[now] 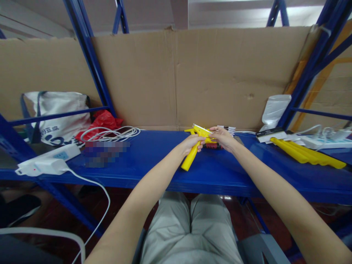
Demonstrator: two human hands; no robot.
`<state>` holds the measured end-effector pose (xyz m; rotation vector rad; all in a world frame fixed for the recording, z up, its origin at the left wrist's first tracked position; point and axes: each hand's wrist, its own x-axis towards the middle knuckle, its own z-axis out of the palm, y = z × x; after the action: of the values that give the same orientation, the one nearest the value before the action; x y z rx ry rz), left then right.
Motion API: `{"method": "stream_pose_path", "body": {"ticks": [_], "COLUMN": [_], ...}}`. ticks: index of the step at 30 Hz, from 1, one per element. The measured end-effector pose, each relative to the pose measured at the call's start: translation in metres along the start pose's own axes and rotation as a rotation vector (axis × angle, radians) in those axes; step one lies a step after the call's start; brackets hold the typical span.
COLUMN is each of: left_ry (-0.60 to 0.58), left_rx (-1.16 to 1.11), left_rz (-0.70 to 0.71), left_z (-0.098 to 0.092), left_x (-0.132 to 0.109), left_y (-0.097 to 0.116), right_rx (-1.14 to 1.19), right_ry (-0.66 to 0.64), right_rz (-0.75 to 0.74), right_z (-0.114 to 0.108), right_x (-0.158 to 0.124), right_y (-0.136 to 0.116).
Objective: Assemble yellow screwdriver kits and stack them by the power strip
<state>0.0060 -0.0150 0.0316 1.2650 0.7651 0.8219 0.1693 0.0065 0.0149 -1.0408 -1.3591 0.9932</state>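
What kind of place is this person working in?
Probably a workstation in a warehouse or small factory: a blue metal rack shelf serves as the bench, cardboard walls the back, and a power strip and yellow plastic parts lie on it.

The left hand (pixel 192 143) hides part of the yellow tool (pixel 189 160).

The blue metal worktop (pixel 154 165) was carried by a rack of blue steel uprights (pixel 90 62). Behind it, a back wall was formed by large sheets of brown cardboard (pixel 220 73), creased down the middle. Above the cardboard, a pale grey surface (pixel 233 14) was lit brightly at the right. Under the worktop, a dark reddish floor (pixel 122 194) was left in shadow.
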Motion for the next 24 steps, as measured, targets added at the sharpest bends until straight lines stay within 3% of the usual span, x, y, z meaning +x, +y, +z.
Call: {"method": "stream_pose_path", "body": {"ticks": [7, 10, 14, 17, 20, 24], "left_ry": [-0.017, 0.008, 0.054, 0.108, 0.135, 0.132], "left_rx": [-0.007, -0.021, -0.043, -0.05, -0.065, -0.076], "left_rz": [0.0, 0.008, 0.022, 0.011, -0.001, 0.013], "left_z": [-0.003, -0.006, -0.01, -0.011, -0.012, -0.016], "left_x": [0.004, 0.008, 0.012, 0.013, 0.013, 0.016], "left_y": [-0.002, -0.004, -0.006, -0.005, -0.006, -0.008], "right_rx": [-0.04, -0.239, -0.692, -0.993, -1.121, -1.215], "right_ry": [-0.032, 0.034, 0.117, -0.021, -0.229, -0.309], "right_rz": [-0.042, -0.081, -0.259, -0.242, -0.155, -0.117], "right_z": [-0.003, -0.007, -0.026, -0.045, -0.056, -0.054], "right_x": [0.001, 0.005, 0.009, 0.007, 0.004, 0.003], "right_y": [0.005, 0.01, 0.008, 0.003, 0.002, 0.006]}}
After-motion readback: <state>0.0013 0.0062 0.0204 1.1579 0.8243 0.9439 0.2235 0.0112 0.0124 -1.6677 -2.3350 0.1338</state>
